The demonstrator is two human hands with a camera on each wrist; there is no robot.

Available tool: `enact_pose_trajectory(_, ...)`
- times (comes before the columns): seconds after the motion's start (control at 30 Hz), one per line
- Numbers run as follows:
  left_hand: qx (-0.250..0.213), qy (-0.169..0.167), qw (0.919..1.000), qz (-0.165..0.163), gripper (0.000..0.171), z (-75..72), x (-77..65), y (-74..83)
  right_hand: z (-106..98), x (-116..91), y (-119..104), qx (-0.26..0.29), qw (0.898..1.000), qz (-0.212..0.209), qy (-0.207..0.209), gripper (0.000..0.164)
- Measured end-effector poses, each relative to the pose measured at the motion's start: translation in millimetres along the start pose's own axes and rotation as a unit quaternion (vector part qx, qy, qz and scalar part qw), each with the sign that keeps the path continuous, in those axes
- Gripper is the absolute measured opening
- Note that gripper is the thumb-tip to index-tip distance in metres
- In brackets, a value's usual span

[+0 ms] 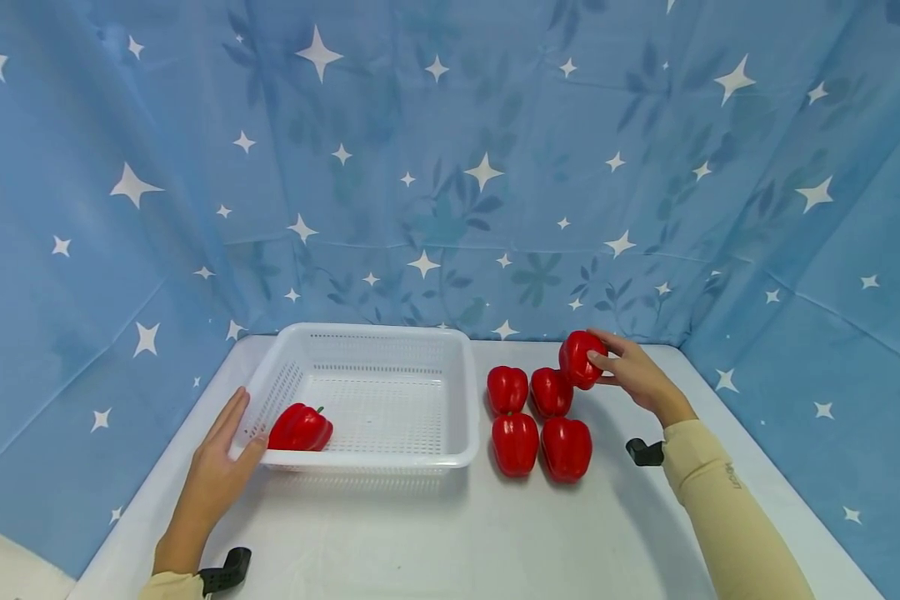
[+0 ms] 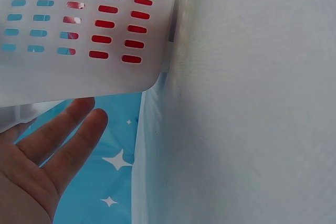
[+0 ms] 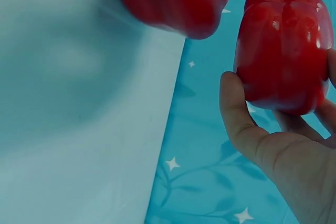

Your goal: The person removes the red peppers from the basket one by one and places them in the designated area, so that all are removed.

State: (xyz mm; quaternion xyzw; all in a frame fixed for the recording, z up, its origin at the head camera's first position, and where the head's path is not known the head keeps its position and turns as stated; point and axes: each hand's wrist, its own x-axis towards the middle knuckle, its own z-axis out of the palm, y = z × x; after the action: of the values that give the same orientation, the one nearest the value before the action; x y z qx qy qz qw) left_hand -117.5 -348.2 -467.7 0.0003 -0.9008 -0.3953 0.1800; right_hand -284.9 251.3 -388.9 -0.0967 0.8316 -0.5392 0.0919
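Observation:
In the head view, my right hand (image 1: 630, 371) grips a red bell pepper (image 1: 579, 358) between thumb and fingers at the back right. The right wrist view shows that bell pepper (image 3: 283, 51) with the thumb on one side and fingers on the other. Several more red bell peppers (image 1: 515, 444) stand grouped to its left and front. My left hand (image 1: 221, 467) is at the front left corner of a white perforated basket (image 1: 461, 400), fingers extended along its outside and thumb near the rim. Inside that corner lies one red bell pepper (image 1: 298, 427) with a green stem.
The basket and peppers rest on a white-covered table (image 1: 360, 533). A blue curtain (image 1: 450, 167) with white stars hangs behind the table and along both sides. The grouped peppers stand just right of the basket.

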Motion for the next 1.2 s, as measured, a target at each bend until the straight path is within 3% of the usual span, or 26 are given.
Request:
enact_pose_trajectory(0.63,0.003,-0.002,1.0,-0.002,0.079,0.4,-0.7,0.1,-12.0,-9.5,26.1,0.0,0.999,0.029,0.034,0.075)
enact_pose_trajectory(0.97,0.006,-0.005,0.9999,-0.011,0.079,1.3,-0.3,1.8,-16.8,-11.9,51.0,0.015,0.995,0.091,0.048,0.078)
enact_pose_trajectory(1.2,0.001,0.003,1.0,-0.002,0.078,1.7,-0.7,1.5,-16.4,-12.5,61.0,0.007,0.993,0.111,0.045,0.077)
